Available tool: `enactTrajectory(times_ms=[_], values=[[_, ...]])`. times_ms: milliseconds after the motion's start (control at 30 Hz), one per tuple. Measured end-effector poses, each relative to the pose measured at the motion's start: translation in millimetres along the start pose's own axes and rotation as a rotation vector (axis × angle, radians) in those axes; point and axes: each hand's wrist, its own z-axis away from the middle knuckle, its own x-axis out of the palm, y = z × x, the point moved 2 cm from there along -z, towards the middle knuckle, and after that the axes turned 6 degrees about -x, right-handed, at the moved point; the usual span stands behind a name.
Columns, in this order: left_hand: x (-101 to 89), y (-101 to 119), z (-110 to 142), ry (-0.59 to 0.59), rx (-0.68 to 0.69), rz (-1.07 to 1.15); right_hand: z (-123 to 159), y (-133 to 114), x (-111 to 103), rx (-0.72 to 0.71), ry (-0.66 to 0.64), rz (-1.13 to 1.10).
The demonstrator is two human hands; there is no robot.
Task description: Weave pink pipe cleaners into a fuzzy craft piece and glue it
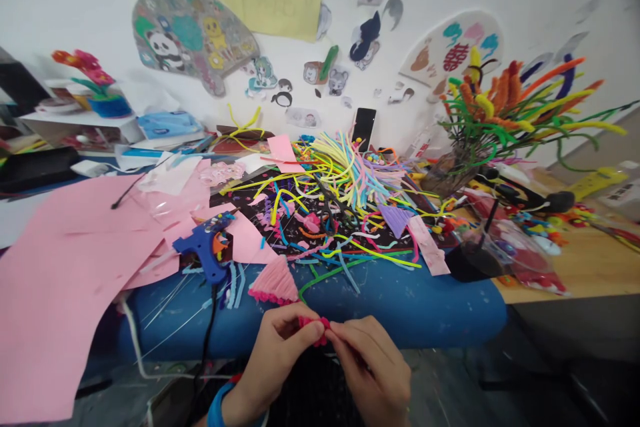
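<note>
My left hand [284, 345] is closed, pinching a bent hot-pink pipe cleaner [321, 335] between thumb and fingers just off the table's front edge. From the other side my right hand [367, 360] pinches the same piece, its thumb and forefinger almost meeting the left thumb. Fingers cover much of the piece. Just beyond the left hand lies a pink fan-shaped piece [276, 282] with a darker, wavy hot-pink border. A blue glue gun [204, 247] rests to the left of it, its black cord hanging over the edge.
Loose pipe cleaners [345, 167] are heaped mid-table around black scissors [327, 207]. Large pink sheets [65, 240] overhang the left front. At right stand a vase of pipe-cleaner flowers [445, 170] and a dark cup [473, 260]. A phone [363, 127] leans against the wall.
</note>
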Motion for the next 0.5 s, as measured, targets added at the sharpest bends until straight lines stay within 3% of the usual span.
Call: enactTrajectory(times_ms=[233,500], values=[[0.2,7.0,2.9,0.049,0.027,-0.060,4.5,0.3,3.8,0.096,-0.024,-0.113],[-5.6,-5.6,1.2,0.179,0.047,0.006,8.6,-2.1,13.5,0.051,-0.062,-0.041]])
